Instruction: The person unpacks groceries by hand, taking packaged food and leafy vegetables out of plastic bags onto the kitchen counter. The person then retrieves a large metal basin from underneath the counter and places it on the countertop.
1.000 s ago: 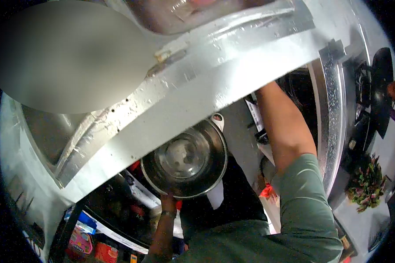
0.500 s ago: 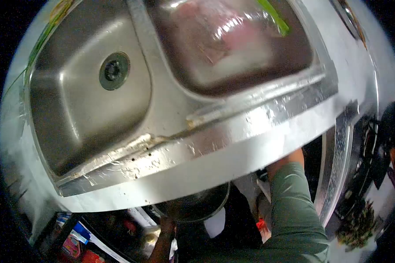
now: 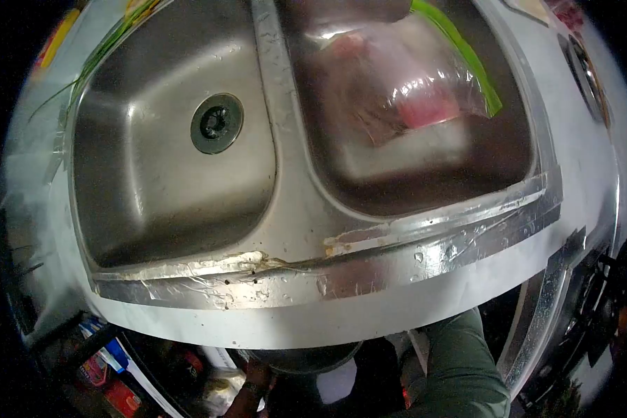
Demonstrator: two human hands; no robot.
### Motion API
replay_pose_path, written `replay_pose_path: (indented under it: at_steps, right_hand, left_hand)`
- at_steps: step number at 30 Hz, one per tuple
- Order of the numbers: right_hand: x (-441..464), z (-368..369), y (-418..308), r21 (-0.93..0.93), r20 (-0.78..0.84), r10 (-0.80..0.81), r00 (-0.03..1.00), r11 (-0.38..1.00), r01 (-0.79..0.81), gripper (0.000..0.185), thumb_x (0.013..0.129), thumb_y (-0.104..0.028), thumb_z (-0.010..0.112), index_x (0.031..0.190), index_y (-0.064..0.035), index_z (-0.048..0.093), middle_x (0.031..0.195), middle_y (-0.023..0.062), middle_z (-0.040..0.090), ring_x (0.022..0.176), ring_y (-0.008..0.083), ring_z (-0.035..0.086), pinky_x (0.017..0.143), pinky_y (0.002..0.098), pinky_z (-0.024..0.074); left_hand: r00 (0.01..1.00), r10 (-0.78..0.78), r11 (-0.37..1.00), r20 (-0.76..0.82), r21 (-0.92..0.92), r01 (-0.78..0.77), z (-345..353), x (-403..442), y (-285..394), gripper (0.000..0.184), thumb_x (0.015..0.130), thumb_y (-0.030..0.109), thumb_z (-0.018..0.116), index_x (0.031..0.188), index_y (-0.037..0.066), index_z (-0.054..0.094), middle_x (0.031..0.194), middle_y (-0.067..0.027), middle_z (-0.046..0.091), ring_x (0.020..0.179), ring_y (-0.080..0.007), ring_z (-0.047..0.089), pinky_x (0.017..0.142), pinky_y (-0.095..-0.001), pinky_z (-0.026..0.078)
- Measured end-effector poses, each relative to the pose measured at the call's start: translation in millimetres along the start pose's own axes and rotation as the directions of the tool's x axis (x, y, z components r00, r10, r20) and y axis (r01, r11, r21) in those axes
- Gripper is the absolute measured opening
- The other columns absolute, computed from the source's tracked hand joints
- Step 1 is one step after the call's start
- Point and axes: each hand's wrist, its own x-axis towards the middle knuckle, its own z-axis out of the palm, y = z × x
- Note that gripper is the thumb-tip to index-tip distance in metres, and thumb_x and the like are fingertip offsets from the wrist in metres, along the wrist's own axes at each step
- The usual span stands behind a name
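Observation:
Below the counter's front edge, my left hand [image 3: 259, 376] grips the near left side of a dark round pot [image 3: 306, 358]. The counter hides the pot's far part, and the fingers are dim. My right arm, in a green sleeve [image 3: 461, 366], reaches under the counter edge, and its hand is hidden there. Above, in the right basin of a steel double sink [image 3: 280, 174], lies a clear plastic bag [image 3: 425, 90] with a green strip along its edge and something pink and red inside. A dark drain [image 3: 217, 123] sits in the left basin.
Taped foil and a white counter edge [image 3: 209, 329] run along the sink's front. Long green leaves [image 3: 111, 52] lie at the far left. A shelf with colourful packets [image 3: 122, 397] is at lower left. A round metal lid or plate [image 3: 585, 78] lies at right.
The view has shifted, so the sink shows lower and further right. My right forearm now disappears under the counter edge, its wrist no longer showing. My left hand stays at the pot.

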Motion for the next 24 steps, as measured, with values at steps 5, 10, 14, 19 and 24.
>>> replay_pose_path:
  at_steps: [5, 10, 14, 19, 24]
  right_hand:
    - [-1, 6, 3, 0.028, 0.020, 0.003, 1.000, 1.000, -0.004, 0.055, 0.087, -0.040, 0.055, 0.128, -0.0031, 0.047, 0.103, 0.0222, 0.062, 0.093, 0.0363, 0.061, 0.082, 0.0465, 0.0490]
    - [-24, 6, 7, 0.077, 0.027, -0.013, 1.000, 0.997, 0.011, 0.056, 0.088, -0.041, 0.054, 0.128, -0.0034, 0.047, 0.104, 0.0223, 0.062, 0.094, 0.0359, 0.061, 0.083, 0.0466, 0.0487]
    - [-77, 10, 10, 0.168, 0.049, -0.048, 0.998, 0.985, 0.039, 0.056, 0.089, -0.042, 0.053, 0.129, -0.0036, 0.047, 0.105, 0.0223, 0.062, 0.094, 0.0355, 0.061, 0.083, 0.0467, 0.0485]
    - [-195, 27, 20, 0.390, 0.074, -0.141, 0.987, 0.915, 0.101, 0.056, 0.090, -0.043, 0.052, 0.129, -0.0039, 0.046, 0.107, 0.0224, 0.061, 0.095, 0.0350, 0.061, 0.084, 0.0467, 0.0481]
    - [-347, -47, 38, 0.462, 0.468, 0.002, 0.884, 0.852, -0.247, 0.064, 0.090, -0.046, 0.055, 0.132, 0.0005, 0.042, 0.129, 0.0196, 0.051, 0.113, 0.0277, 0.053, 0.095, 0.0394, 0.0423]
  left_hand:
    - [0.591, 0.802, 0.475, -0.089, 0.693, -0.542, 9, 17, -49, 0.039, 0.095, 0.037, 0.037, 0.098, 0.004, 0.057, 0.062, -0.0134, 0.058, 0.044, -0.0232, 0.053, 0.039, -0.0385, 0.043]
    - [0.978, -0.185, 0.776, -0.096, -0.624, 0.086, 9, -8, -2, 0.019, 0.088, 0.018, 0.055, 0.099, 0.003, 0.055, 0.061, -0.0109, 0.058, 0.043, -0.0246, 0.054, 0.039, -0.0393, 0.044]
    - [0.964, -0.237, 0.607, 0.122, -0.756, 0.245, 6, -5, -35, 0.025, 0.087, 0.013, 0.057, 0.108, 0.002, 0.054, 0.076, -0.0133, 0.062, 0.067, -0.0273, 0.062, 0.057, -0.0398, 0.051]
    - [0.977, -0.200, 0.610, 0.080, -0.770, 0.187, -7, 1, -25, 0.032, 0.086, 0.018, 0.060, 0.113, 0.003, 0.052, 0.090, -0.0158, 0.060, 0.080, -0.0289, 0.060, 0.061, -0.0402, 0.052]
    - [0.978, -0.189, 0.614, 0.093, -0.766, 0.192, -34, -3, -21, 0.040, 0.085, 0.022, 0.062, 0.119, 0.003, 0.050, 0.104, -0.0182, 0.058, 0.093, -0.0305, 0.057, 0.066, -0.0406, 0.053]
